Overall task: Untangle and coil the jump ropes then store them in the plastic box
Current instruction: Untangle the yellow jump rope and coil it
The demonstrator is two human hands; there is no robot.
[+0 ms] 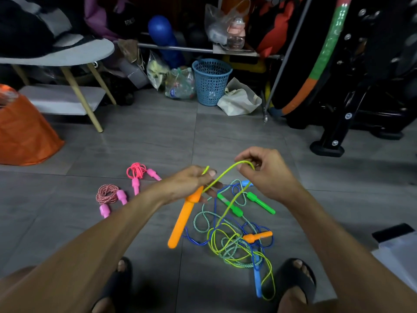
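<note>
Jump ropes (234, 242) tangled, box unseen, hands (191, 184) gripping

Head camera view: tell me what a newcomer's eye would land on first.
First, the two hands at centre: the left hand grips an orange handle and the right hand pinches its yellow-green rope. Below them a tangle of ropes sprawls on the grey floor. To the left lie two coiled pink-handled ropes.

I am looking at glossy smooth plastic on the orange handle (181, 219), a twisted woven cord on the green-white rope (204, 219), and matt grey floor tiles (144, 141).
</note>
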